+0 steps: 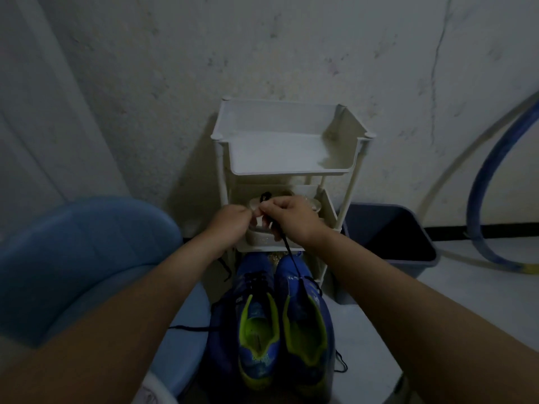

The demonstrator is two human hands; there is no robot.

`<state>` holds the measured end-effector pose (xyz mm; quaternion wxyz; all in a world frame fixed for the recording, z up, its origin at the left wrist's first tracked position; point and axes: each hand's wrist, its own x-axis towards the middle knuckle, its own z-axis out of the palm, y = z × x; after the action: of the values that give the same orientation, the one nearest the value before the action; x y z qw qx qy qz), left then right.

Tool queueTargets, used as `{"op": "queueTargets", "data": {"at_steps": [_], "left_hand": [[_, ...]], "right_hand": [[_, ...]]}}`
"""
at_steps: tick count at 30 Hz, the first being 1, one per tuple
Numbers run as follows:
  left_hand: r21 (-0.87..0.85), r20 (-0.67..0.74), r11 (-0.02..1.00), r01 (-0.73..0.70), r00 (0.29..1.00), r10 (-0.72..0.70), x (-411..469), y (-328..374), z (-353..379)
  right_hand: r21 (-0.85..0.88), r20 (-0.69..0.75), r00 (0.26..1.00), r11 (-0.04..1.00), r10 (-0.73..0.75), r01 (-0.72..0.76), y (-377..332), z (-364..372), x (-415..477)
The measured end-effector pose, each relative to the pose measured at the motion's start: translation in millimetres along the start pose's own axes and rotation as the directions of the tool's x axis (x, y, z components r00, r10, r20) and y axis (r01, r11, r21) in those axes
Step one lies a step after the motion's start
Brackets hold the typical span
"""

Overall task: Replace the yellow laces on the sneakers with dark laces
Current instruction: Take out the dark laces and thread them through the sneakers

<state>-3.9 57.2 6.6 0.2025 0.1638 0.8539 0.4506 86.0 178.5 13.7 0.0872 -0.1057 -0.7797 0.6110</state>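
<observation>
Hands, two, raised together over the middle tray of a white tiered rack (344, 211). Right hand (291, 220): fingers curled, pinching a dark lace (292, 259) that loops above the knuckles and runs down to the right sneaker (306, 330). Left hand (230, 220): fingers curled, tips meeting the right's; whether it grips the lace cannot be told. Left sneaker (256, 330): blue, yellow-green lining, dark lacing at the eyelets, beside its pair on the floor under the rack. Middle tray: small pale container (259, 236) and clear rounded items, blurred. Dark bin (390, 234), right of the rack: contents not discernible. Blue tub (73, 258), left.
</observation>
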Motion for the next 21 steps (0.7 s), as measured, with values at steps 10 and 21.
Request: {"op": "queueTargets", "data": {"at_steps": [10, 21], "left_hand": [[-0.025, 0.034, 0.986, -0.162, 0.986, 0.163, -24.4, 12.3, -18.9], [0.302, 0.189, 0.920, -0.250, 0.961, 0.200, -27.0, -1.1, -24.3]], "right_hand": [[-0.461, 0.071, 0.981, 0.878, 0.179, -0.127, -3.6, -26.1, -17.2], [-0.866, -0.179, 0.896, 0.368, 0.407, -0.340, 29.5, -69.1, -24.3]]}}
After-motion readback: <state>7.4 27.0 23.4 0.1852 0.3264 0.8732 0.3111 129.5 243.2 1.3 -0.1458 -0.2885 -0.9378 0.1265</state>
